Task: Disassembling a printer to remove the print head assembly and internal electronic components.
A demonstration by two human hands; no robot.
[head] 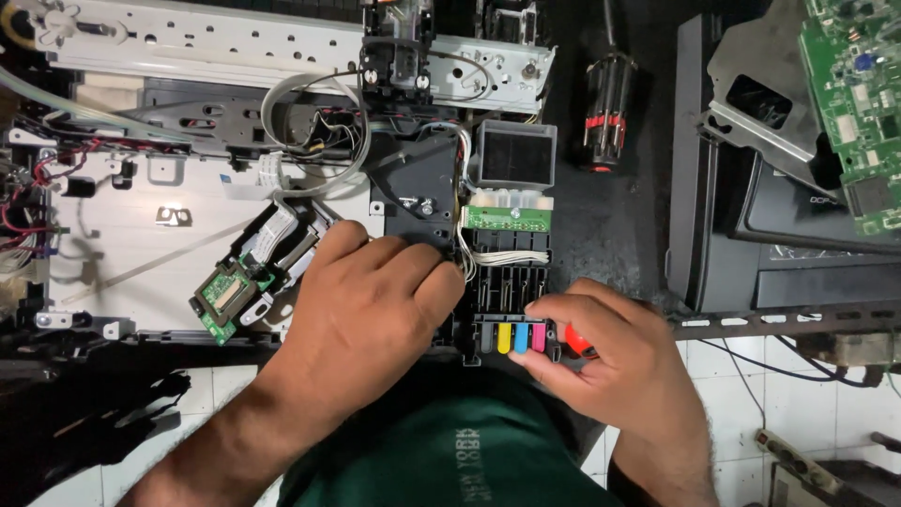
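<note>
Our left hand [361, 314] lies flat, fingers curled over the black ink carriage [488, 282]. Our right hand [615, 361] pinches a red-handled tool [574, 340] just right of the carriage's black, yellow, cyan and magenta tabs [514, 336].

Red tool [577, 340] mostly hidden in right hand [610, 361]; green board [859, 103] cut by edge.

No packages, signs or lit screens show. The nearest thing to a label is the row of colour tabs [523, 337] just right of centre, low on the black cartridge unit: yellow, blue and pink short upright bars side by side. At the right edge of the frame, a dark panel [807, 225] bears small pale print, too small to tell more.
</note>
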